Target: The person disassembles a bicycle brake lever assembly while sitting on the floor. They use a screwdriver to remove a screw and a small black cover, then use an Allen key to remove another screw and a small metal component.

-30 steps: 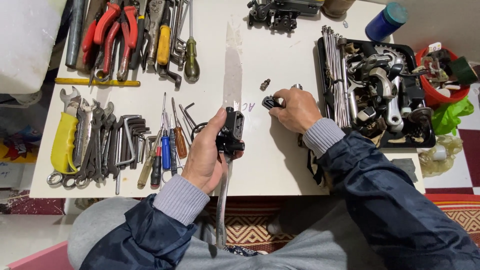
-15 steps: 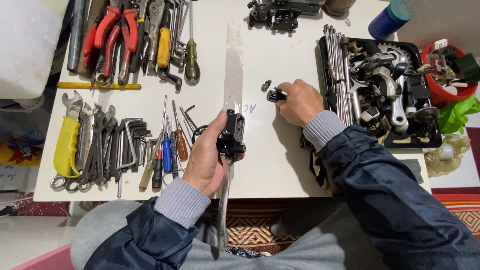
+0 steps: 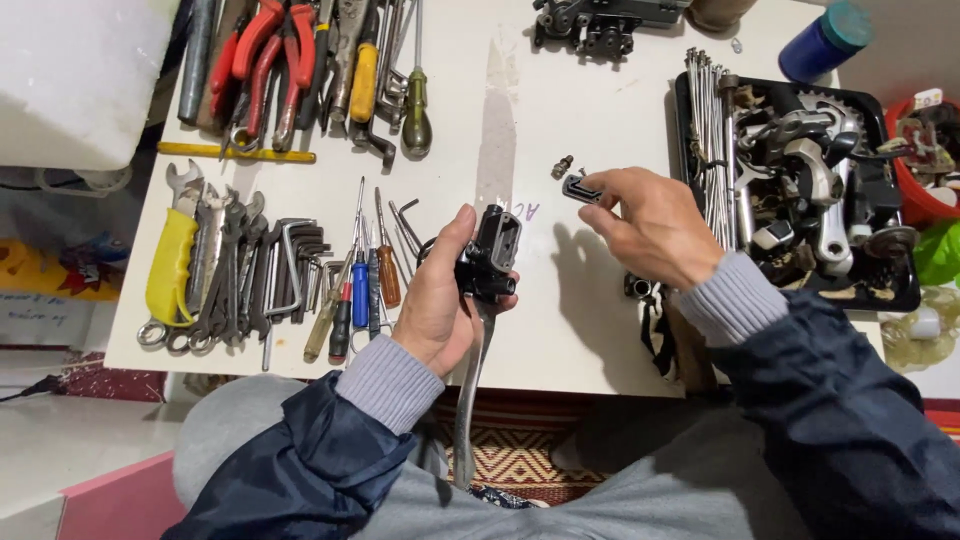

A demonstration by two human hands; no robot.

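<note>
The left hand (image 3: pixel 437 300) is clamped on a black brake lever assembly with a silver metal lever (image 3: pixel 485 275) over the white bench's (image 3: pixel 590 330) near edge. The right hand (image 3: pixel 650 222) pinches a small black rectangular cover (image 3: pixel 581 189) above mid-bench.

Black brake lever (image 3: pixel 487 262), silver blade

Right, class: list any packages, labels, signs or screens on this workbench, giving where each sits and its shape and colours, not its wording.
Blue can: top right of the table, cylinder, blue with a teal lid.
Red tub: right edge, round, red, a small white tag on its rim.
Clear bag: lower right, crumpled, see-through.
Pen marks: faint purple, on the table by the left hand.
No screens or signs.
</note>
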